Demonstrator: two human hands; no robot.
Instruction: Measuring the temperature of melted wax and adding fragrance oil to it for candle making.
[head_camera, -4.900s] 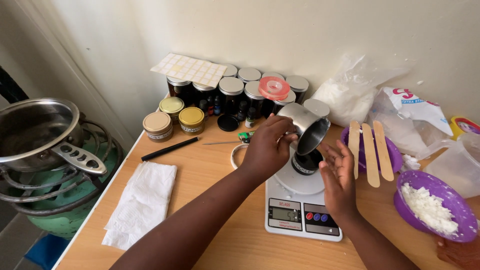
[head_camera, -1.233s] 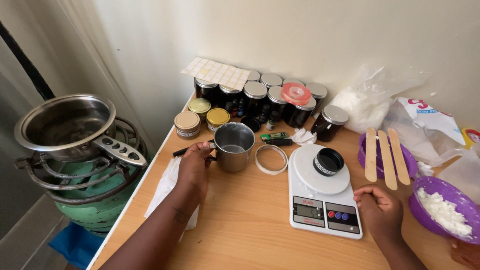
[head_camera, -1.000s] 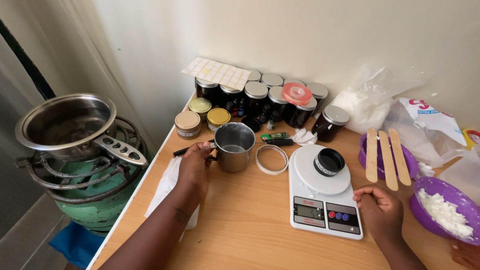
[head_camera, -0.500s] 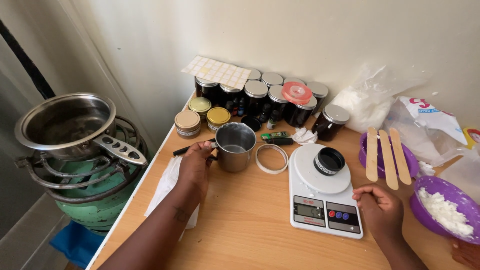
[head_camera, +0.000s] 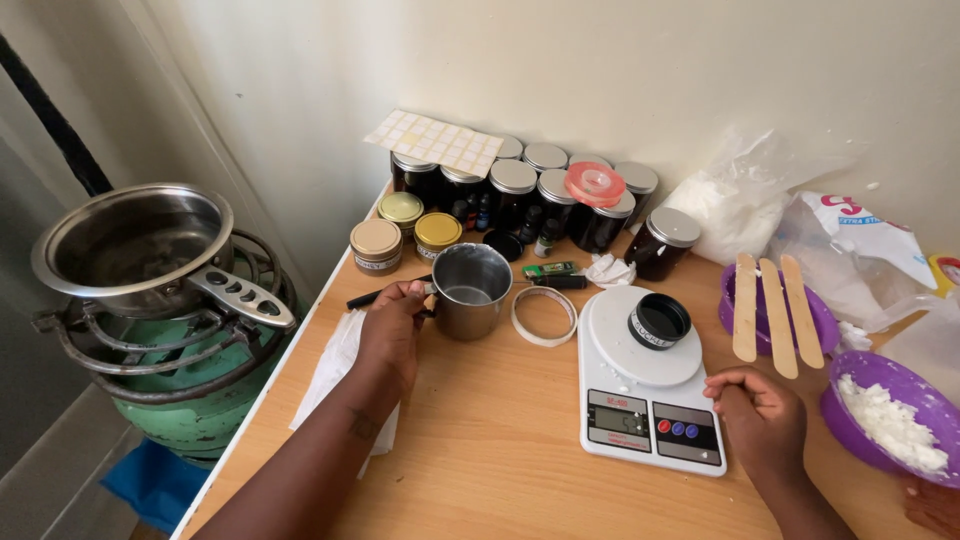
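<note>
At the far left a steel pot sits on the ring of a green gas burner, off the bench, likely kept apart for heat. A white cloth lies at the bench's left edge, partly under the left forearm. The left hand is closed around the handle of the steel cup, fingers wrapped on it; the grip by the handle keeps the hand off the cup wall. The cup stands upright on the bench, mouth up, long axis vertical, handle pointing left toward the hand. A black pen lies behind the hand. Behind, small tins and dark jars line the wall. Just right of the cup lies a white ring, flat. A small dark jar stands open on the scale, centred on the plate. The right hand rests loosely curled beside the scale's right edge, holding nothing that shows. Three wooden sticks lie across a purple bowl; another purple bowl holds white flakes.
</note>
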